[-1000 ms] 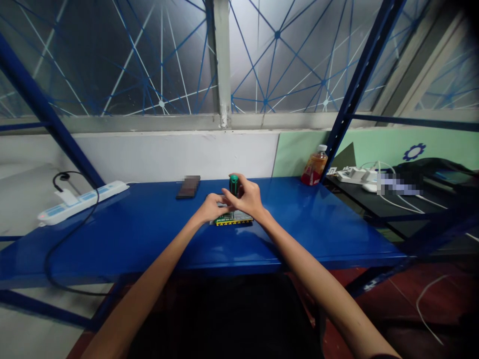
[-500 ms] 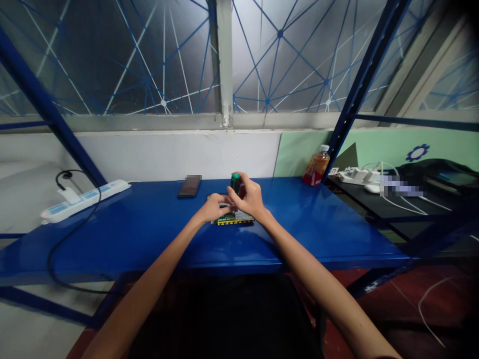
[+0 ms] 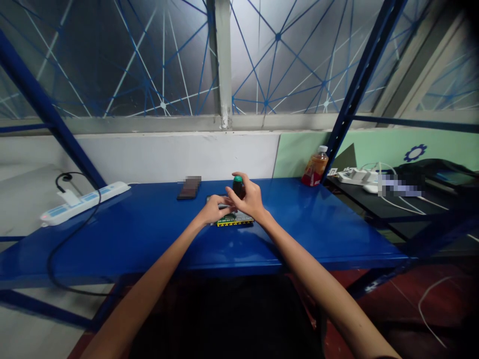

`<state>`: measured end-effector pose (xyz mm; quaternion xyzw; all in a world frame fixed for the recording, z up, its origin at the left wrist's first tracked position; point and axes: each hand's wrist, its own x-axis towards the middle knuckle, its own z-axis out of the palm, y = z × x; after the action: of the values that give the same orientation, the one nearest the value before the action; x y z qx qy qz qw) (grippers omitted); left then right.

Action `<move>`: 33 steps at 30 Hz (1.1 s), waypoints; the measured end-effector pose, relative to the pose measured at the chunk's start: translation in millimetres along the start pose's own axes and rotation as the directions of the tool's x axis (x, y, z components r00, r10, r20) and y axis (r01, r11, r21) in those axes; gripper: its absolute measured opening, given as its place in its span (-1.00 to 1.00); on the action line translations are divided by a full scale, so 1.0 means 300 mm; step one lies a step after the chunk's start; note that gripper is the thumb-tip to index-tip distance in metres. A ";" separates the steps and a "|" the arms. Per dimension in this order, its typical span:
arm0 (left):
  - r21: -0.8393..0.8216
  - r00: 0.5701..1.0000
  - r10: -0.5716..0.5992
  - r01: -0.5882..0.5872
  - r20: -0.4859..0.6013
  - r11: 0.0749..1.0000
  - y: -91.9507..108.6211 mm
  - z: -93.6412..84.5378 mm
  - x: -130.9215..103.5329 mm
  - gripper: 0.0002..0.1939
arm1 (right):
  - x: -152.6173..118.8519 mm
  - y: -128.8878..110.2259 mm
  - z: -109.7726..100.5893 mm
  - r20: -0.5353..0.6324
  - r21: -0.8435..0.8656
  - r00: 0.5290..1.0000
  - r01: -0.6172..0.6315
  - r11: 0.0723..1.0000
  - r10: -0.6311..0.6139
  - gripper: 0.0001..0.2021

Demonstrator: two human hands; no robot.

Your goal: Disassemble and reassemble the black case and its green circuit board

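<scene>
In my right hand (image 3: 247, 195) is a screwdriver (image 3: 237, 185) with a black handle and green top, standing about upright, its index finger stretched out over the top. The shaft and tip are hidden behind the fingers. My left hand (image 3: 214, 209) rests at the left of a flat piece with a green circuit board (image 3: 228, 218) and a yellow-and-black striped front edge (image 3: 235, 224). Its thumb and fingers come together close to the right fingertips, low over the piece. What they pinch, if anything, is hidden.
On the blue table (image 3: 149, 239) a dark phone (image 3: 188, 189) lies behind my left hand. A white power strip (image 3: 86, 202) with a black cable is at the left. A bottle (image 3: 315, 167) stands at the back right, beside a blue frame post (image 3: 352, 99).
The screwdriver handle has shifted slightly right, and my right index finger has straightened over its top. My left hand stays at about the same place.
</scene>
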<state>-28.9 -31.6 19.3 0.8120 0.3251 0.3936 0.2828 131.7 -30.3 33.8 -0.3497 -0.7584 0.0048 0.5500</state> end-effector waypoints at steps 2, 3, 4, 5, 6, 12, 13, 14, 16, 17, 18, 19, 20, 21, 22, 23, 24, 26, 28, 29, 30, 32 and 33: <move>0.015 1.000 0.005 -0.005 -0.001 1.000 -0.001 0.002 -0.001 -0.81 | 0.000 0.001 0.000 0.003 0.006 1.000 -0.010 1.000 0.010 -0.61; 0.027 1.000 0.004 -0.004 -0.014 1.000 -0.004 0.004 -0.002 -0.81 | 0.000 0.003 0.000 0.005 0.014 1.000 -0.018 1.000 0.018 -0.62; 0.041 0.999 0.004 -0.002 -0.034 0.999 -0.008 0.006 -0.002 -0.81 | 0.001 0.004 0.000 0.006 0.025 1.000 -0.027 0.999 0.027 -0.62; 0.056 0.999 0.002 0.001 -0.054 0.998 -0.012 0.008 -0.003 -0.81 | 0.001 0.005 0.000 0.006 0.037 0.999 -0.037 0.999 0.037 -0.63; 0.067 0.997 0.000 0.005 -0.071 0.998 -0.015 0.010 -0.003 -0.81 | 0.001 0.007 -0.001 0.005 0.048 0.999 -0.047 0.998 0.047 -0.64; 0.048 0.998 0.005 -0.002 -0.058 0.999 -0.024 0.009 -0.003 -0.75 | 0.002 0.012 -0.001 0.023 0.120 0.997 -0.077 0.990 0.075 -0.66; 0.045 0.999 0.007 -0.005 -0.054 0.999 -0.024 0.008 -0.003 -0.75 | 0.003 0.013 -0.001 0.024 0.131 0.997 -0.078 0.988 0.075 -0.66; 0.043 0.999 0.010 -0.008 -0.049 0.999 -0.026 0.006 -0.003 -0.74 | 0.004 0.014 0.000 0.025 0.138 0.997 -0.080 0.987 0.078 -0.66; 0.040 0.999 0.015 -0.014 -0.040 0.999 -0.030 0.006 -0.002 -0.73 | 0.006 0.017 0.003 0.030 0.147 0.995 -0.095 0.984 0.092 -0.68; 0.043 0.999 0.018 -0.016 -0.038 0.999 -0.032 0.007 -0.002 -0.74 | 0.007 0.019 0.004 0.034 0.149 0.994 -0.106 0.983 0.102 -0.69; 0.048 0.999 0.021 -0.020 -0.037 0.999 -0.034 0.008 -0.002 -0.74 | 0.007 0.020 0.004 0.037 0.148 0.993 -0.115 0.982 0.111 -0.70; 0.053 0.999 0.025 -0.023 -0.036 0.998 -0.036 0.009 -0.002 -0.75 | 0.007 0.020 0.004 0.039 0.143 0.992 -0.121 0.982 0.116 -0.71; 0.058 0.999 0.027 -0.025 -0.035 0.998 -0.038 0.010 -0.003 -0.75 | 0.008 0.020 0.004 0.038 0.136 0.992 -0.121 0.983 0.117 -0.72; 0.062 0.999 0.024 -0.022 -0.038 0.998 -0.039 0.011 -0.003 -0.76 | 0.008 0.020 0.004 0.035 0.127 0.993 -0.117 0.985 0.113 -0.72; 0.066 0.999 0.015 -0.012 -0.045 0.998 -0.040 0.012 -0.004 -0.77 | 0.008 0.019 0.004 0.028 0.118 0.994 -0.109 0.987 0.107 -0.70; 0.071 0.998 0.001 0.003 -0.058 0.997 -0.041 0.012 -0.005 -0.78 | 0.008 0.017 0.003 0.019 0.108 0.995 -0.101 0.989 0.099 -0.66; 0.077 0.997 -0.016 0.021 -0.074 0.997 -0.043 0.012 -0.006 -0.78 | 0.008 0.016 0.003 0.007 0.097 0.996 -0.094 0.991 0.093 -0.62; 0.085 0.994 -0.047 0.056 -0.100 0.995 -0.045 0.010 -0.007 -0.77 | 0.008 0.014 0.002 -0.013 0.067 0.997 -0.081 0.994 0.082 -0.55; 0.078 0.992 -0.066 0.075 -0.105 0.994 -0.047 0.009 -0.007 -0.76 | 0.008 0.012 0.001 -0.022 0.031 0.997 -0.066 0.997 0.067 -0.53; 0.071 0.992 -0.072 0.079 -0.100 0.994 -0.046 0.009 -0.006 -0.76 | 0.009 0.012 0.000 -0.023 0.016 0.998 -0.058 0.998 0.058 -0.53; 0.064 0.992 -0.076 0.083 -0.097 0.995 -0.044 0.009 -0.006 -0.77 | 0.009 0.011 -0.001 -0.022 0.005 0.998 -0.050 0.999 0.050 -0.54; 0.048 0.992 -0.079 0.084 -0.095 0.995 -0.038 0.009 -0.005 -0.77 | 0.010 0.010 -0.004 -0.017 -0.010 0.999 -0.040 0.999 0.040 -0.55; 0.037 0.992 -0.077 0.081 -0.096 0.996 -0.034 0.009 -0.005 -0.77 | 0.011 0.009 -0.006 -0.012 -0.015 0.999 -0.037 0.999 0.036 -0.55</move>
<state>-30.4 -26.9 10.0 0.7846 0.3780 0.4133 0.2661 134.3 -27.2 36.1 -0.3675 -0.7487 0.0072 0.5517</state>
